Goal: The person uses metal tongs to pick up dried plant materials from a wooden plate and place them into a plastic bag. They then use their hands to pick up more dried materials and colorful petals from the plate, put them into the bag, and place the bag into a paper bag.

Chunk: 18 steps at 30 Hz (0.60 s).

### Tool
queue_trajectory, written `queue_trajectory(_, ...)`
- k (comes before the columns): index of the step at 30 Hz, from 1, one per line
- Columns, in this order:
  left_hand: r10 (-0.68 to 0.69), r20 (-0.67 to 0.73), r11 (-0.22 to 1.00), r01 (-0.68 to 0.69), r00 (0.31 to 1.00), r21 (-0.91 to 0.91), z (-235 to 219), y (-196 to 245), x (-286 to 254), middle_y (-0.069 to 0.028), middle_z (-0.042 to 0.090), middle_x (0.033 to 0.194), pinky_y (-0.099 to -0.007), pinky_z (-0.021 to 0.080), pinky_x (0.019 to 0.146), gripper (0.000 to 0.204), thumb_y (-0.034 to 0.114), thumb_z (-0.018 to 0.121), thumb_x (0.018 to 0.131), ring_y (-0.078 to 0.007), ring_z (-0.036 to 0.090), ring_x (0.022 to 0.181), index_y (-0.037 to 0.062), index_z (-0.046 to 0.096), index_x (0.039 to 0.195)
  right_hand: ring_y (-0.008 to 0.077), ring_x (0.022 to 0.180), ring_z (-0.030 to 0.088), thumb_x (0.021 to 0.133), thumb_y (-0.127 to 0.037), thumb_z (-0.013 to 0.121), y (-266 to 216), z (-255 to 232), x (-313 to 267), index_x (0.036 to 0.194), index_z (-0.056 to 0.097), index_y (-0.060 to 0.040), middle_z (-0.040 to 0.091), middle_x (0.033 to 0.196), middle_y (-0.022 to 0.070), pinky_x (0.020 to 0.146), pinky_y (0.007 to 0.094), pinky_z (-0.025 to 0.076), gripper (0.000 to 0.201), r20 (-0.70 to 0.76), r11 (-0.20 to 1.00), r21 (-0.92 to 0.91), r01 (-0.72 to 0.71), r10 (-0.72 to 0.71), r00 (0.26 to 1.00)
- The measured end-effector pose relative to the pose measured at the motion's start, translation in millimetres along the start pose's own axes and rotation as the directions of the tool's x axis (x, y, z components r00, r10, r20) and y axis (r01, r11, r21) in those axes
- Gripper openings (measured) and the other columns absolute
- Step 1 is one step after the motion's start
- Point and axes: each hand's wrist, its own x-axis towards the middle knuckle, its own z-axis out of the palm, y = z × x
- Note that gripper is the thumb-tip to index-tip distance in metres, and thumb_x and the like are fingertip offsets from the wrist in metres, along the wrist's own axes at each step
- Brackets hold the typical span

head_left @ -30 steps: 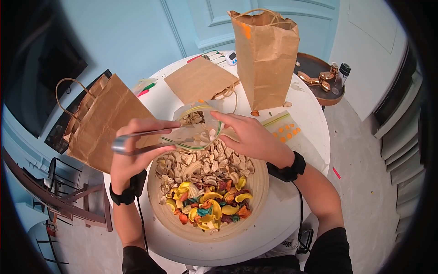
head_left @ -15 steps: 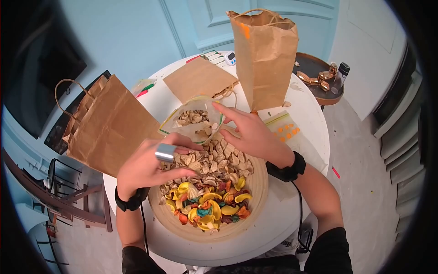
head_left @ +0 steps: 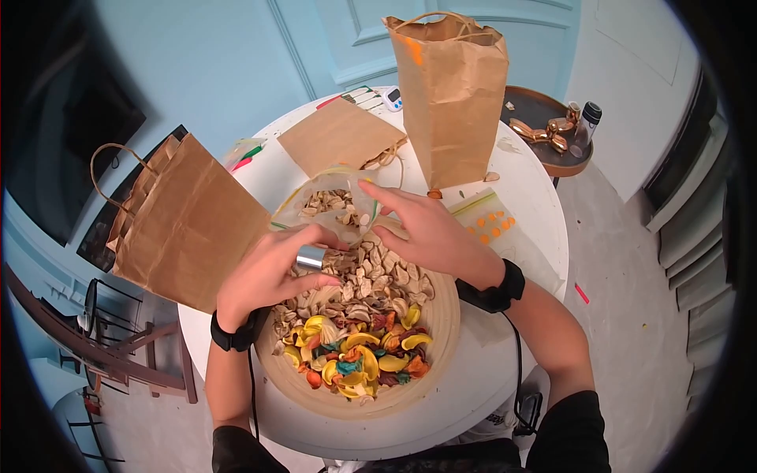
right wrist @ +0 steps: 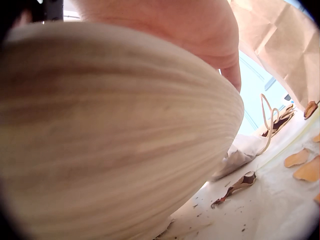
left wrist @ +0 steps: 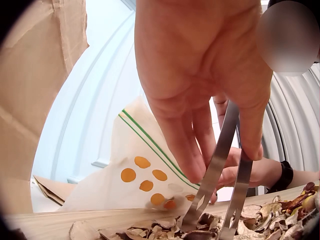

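In the head view the left hand (head_left: 268, 272) holds metal tongs (head_left: 311, 257) over the pale dried pieces (head_left: 386, 272) in a round wooden bowl (head_left: 445, 331). The left wrist view shows the tongs (left wrist: 215, 170) between thumb and fingers, their tips down among the pieces. The right hand (head_left: 426, 232) pinches the edge of a clear zip bag (head_left: 311, 206) with pale pieces inside, its mouth spread at the bowl's far rim. Yellow, orange and teal pieces (head_left: 359, 355) lie in the bowl's near half. In the right wrist view the bowl's side (right wrist: 120, 125) hides most of the right hand (right wrist: 190, 30).
A paper bag (head_left: 189, 221) stands at the left and another (head_left: 453, 102) at the back. Between them lies a flat paper bag (head_left: 339, 134). Right of the bowl is a zip bag with orange pieces (head_left: 493, 225). A timer (head_left: 392, 98) sits at the back edge.
The left hand has moved from above the zip bag down to the bowl, turning the tongs downward. The zip bag's mouth, partly covered by the tongs before, shows more fully. The right hand stays at its edge.
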Motion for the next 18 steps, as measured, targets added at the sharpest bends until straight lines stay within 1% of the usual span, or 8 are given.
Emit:
queue_trajectory(1,0.037,-0.006,0.999,-0.037,0.999,0.0,0.6,-2.7,0.4,-0.0143,0.076,0.111,-0.038,0.059,0.083,0.044,0.021,0.088,0.081,-0.0315,0.075,0.094,0.0027,0.059,0.109,0.0395,0.114,0.066,0.093,-0.012,0.065,0.2,0.2,-0.1,0.15,0.046,0.0019,0.064,0.133,0.0256,0.096,0.0444,0.055,0.061,0.001,1.0,0.0,-0.001,0.001,1.0)
queue_trajectory(4,0.017,-0.011,1.0,-0.017,1.0,-0.024,-0.8,-3.6,-0.7,-0.0128,0.077,0.111,-0.0372,0.058,0.08,0.041,0.02,0.088,0.081,-0.0304,0.075,0.094,0.0019,0.061,0.107,0.0397,0.113,0.067,0.093,-0.012,0.065,0.2,0.4,0.0,0.149,0.046,0.0016,0.064,0.132,0.0256,0.095,0.0445,0.055,0.061,0.004,1.0,-0.002,-0.006,0.006,1.0)
queue_trajectory(7,-0.023,-0.044,0.993,0.017,0.999,-0.118,2.2,-4.9,-0.2,-0.0102,0.074,0.103,-0.0403,0.056,0.08,0.034,0.023,0.086,0.082,-0.0341,0.071,0.092,0.0019,0.065,0.098,0.0397,0.111,0.067,0.093,-0.013,0.066,0.2,0.7,0.4,0.149,0.047,0.0012,0.065,0.131,0.0254,0.094,0.0447,0.055,0.061,0.008,1.0,-0.004,-0.01,0.01,1.0)
queue_trajectory(9,-0.018,-0.038,0.995,0.015,0.999,-0.1,2.7,-6.3,-1.1,-0.0099,0.074,0.103,-0.0402,0.055,0.079,0.033,0.023,0.085,0.083,-0.0339,0.071,0.091,0.0013,0.065,0.098,0.0398,0.11,0.067,0.093,-0.014,0.066,0.5,0.7,0.3,0.15,0.047,0.0009,0.065,0.13,0.0252,0.093,0.045,0.055,0.061,0.011,1.0,-0.004,-0.013,0.013,1.0)
queue_trajectory(12,-0.027,-0.034,0.995,0.023,0.999,-0.1,4.4,-9.5,-2.5,-0.0096,0.074,0.103,-0.0401,0.055,0.078,0.032,0.022,0.085,0.083,-0.0336,0.071,0.091,0.001,0.065,0.098,0.0334,0.103,0.068,0.095,-0.015,0.069,4.6,5.1,-1.2,0.154,0.046,-0.0075,0.068,0.114,0.0202,0.089,0.0425,0.054,0.064,-0.021,1.0,0.013,-0.003,0.004,1.0)
queue_trajectory(15,0.031,-0.032,0.999,-0.032,0.999,-0.039,2.6,-9.9,-2.3,-0.0114,0.076,0.102,-0.0378,0.058,0.078,0.035,0.018,0.087,0.081,-0.0295,0.074,0.091,-0.0001,0.065,0.101,0.0398,0.109,0.067,0.094,-0.014,0.066,1.0,1.5,0.0,0.149,0.047,0.0008,0.066,0.129,0.0244,0.093,0.0453,0.055,0.06,0.005,1.0,0.008,-0.004,0.004,1.0)
queue_trajectory(16,0.063,-0.028,0.998,-0.063,0.998,-0.006,1.5,-9.1,-1.9,-0.0123,0.077,0.101,-0.0366,0.059,0.079,0.036,0.017,0.088,0.08,-0.0275,0.076,0.091,-0.0006,0.065,0.102,0.0397,0.109,0.067,0.094,-0.014,0.066,1.2,1.6,-0.1,0.149,0.047,0.0008,0.066,0.128,0.0244,0.092,0.0453,0.055,0.06,0.004,1.0,0.01,-0.002,0.002,1.0)
queue_trajectory(18,-0.008,-0.036,0.997,0.006,0.999,-0.072,0.1,-4.0,-2.2,-0.0127,0.077,0.1,-0.0366,0.059,0.079,0.035,0.016,0.088,0.081,-0.026,0.076,0.092,-0.0015,0.066,0.102,0.0396,0.108,0.068,0.094,-0.014,0.066,1.7,1.9,-0.4,0.149,0.047,0.0008,0.066,0.128,0.0243,0.092,0.0454,0.055,0.06,0.002,1.0,0.014,0.004,-0.004,1.0)
